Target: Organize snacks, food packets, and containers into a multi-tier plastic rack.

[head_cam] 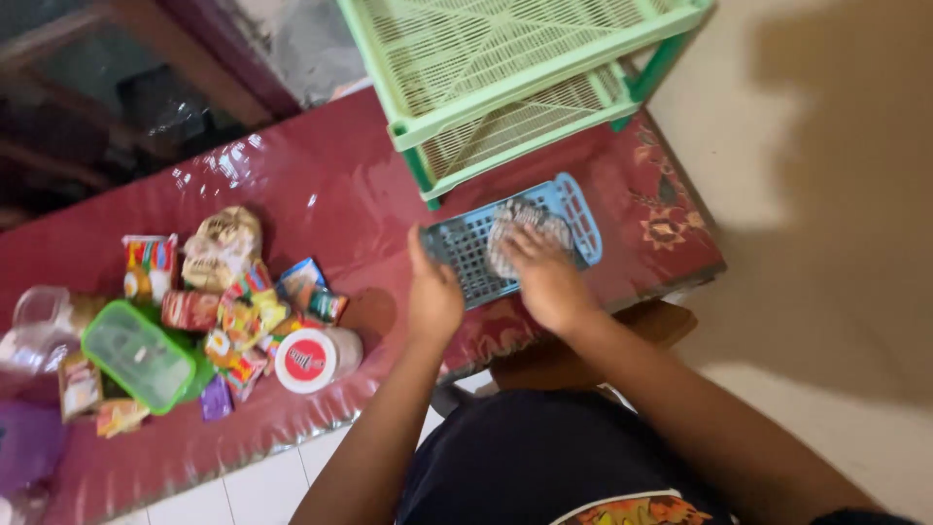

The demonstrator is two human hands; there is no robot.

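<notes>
A blue plastic basket (465, 248) with a slotted bottom lies on the dark red tablecloth. My left hand (433, 294) rests on the basket's near left rim, fingers together. My right hand (546, 275) presses down on a clear bag of brownish food (525, 220) that lies inside the basket. The image is slightly blurred, so the exact finger grip on the bag is unclear.
A light green slatted plastic rack (505, 68) stands behind the basket. To the left lies a pile of colourful snack packets (243, 311), a green-lidded box (136, 355), a white jar with a red lid (313, 358) and clear containers (44, 311). The table edge (292, 437) runs near my body.
</notes>
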